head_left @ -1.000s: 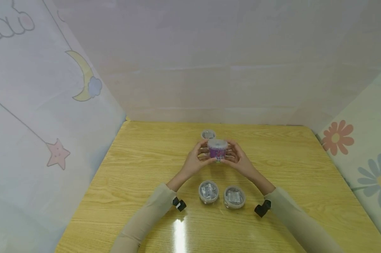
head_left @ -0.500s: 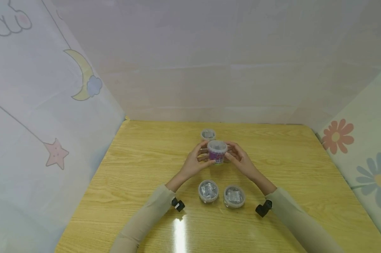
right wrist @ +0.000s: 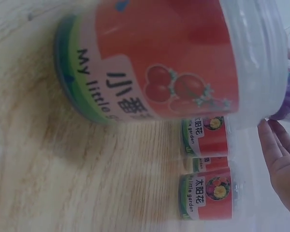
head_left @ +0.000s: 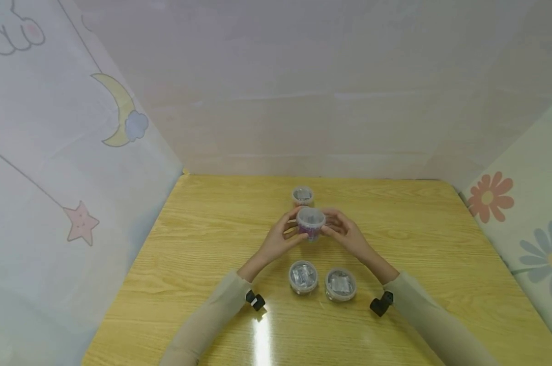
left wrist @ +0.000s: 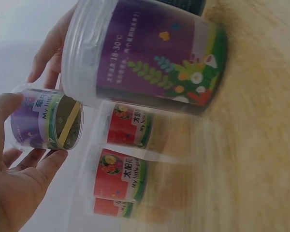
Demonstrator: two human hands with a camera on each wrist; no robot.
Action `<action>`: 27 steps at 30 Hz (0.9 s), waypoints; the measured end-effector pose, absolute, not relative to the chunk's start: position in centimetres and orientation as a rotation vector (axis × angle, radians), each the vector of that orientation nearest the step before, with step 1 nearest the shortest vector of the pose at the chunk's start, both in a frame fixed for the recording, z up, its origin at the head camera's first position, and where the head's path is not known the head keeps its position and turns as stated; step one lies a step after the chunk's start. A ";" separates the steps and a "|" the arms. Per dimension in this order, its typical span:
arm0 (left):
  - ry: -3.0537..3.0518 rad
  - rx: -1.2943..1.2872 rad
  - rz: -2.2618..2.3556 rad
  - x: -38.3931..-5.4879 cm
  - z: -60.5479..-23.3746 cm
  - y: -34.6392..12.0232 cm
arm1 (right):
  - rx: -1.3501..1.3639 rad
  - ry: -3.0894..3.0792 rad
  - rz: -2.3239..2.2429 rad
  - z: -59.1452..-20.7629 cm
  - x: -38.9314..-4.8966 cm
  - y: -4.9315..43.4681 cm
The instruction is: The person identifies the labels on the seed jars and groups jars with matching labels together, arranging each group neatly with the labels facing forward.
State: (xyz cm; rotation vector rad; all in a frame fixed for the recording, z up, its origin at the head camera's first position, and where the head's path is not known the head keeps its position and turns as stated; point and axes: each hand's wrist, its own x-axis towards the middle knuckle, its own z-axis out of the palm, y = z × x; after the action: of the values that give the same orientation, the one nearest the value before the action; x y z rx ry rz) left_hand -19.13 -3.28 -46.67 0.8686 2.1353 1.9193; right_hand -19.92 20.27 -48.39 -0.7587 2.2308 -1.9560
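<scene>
Up off the table, a clear plastic tub with a purple label (head_left: 309, 231) is held between both hands, its lid tilted toward me. My left hand (head_left: 278, 240) grips its left side with thumb and fingers. My right hand (head_left: 350, 239) holds the right side, thumb at the front and fingers behind. From below, the left wrist view shows the held tub's dark base. Closer to me stand two lidded tubs: a purple-labelled one (left wrist: 150, 53) and, right of it, a red-labelled one with tomatoes pictured (right wrist: 169, 63).
Another lidded tub (head_left: 302, 196) stands farther back, behind the held one. Both wrist views show several red-labelled tubs (left wrist: 117, 176) on the wood-grain table (head_left: 202, 234), partly hidden from the head view. Printed sheets (head_left: 276, 91) wall the table's back and sides.
The held tub has come slightly nearer and left, and its lid has tipped toward me. My right thumb has shifted on its side. The standing tubs have not moved.
</scene>
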 end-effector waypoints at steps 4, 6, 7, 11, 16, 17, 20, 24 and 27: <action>2.121 0.846 1.924 -18.9 -47.2 -3.5 | -0.727 2.242 -1.918 -48.8 -19.8 20.2; 2.127 0.850 1.927 -18.8 -47.3 -3.6 | -0.709 2.259 -1.894 -49.0 -19.8 20.2; 2.127 0.854 1.929 -18.8 -47.4 -3.6 | -0.707 2.268 -1.883 -49.1 -19.8 20.2; 2.133 0.854 1.920 -18.8 -47.4 -3.8 | -0.725 2.287 -1.843 -49.3 -19.8 20.3; 2.135 0.844 1.913 -18.7 -47.5 -4.2 | -0.727 2.288 -1.807 -49.3 -19.6 20.1; 2.135 0.845 1.915 -18.7 -47.5 -4.3 | -0.721 2.290 -1.803 -49.4 -19.6 20.1; 2.146 0.851 1.916 -18.7 -47.7 -4.5 | -0.718 2.290 -1.797 -49.4 -19.6 19.9; 2.151 0.870 1.901 -18.7 -47.9 -4.7 | -0.727 2.295 -1.782 -49.7 -19.6 19.9; 2.141 0.891 1.880 -18.7 -48.1 -4.9 | -0.716 2.308 -1.752 -50.1 -19.5 19.9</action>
State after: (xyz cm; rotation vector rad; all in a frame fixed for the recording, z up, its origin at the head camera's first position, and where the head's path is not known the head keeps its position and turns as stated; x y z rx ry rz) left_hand -18.71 -4.85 -48.14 0.8909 2.1413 1.8798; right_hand -19.53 19.93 -50.08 -0.7159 2.3078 -1.7518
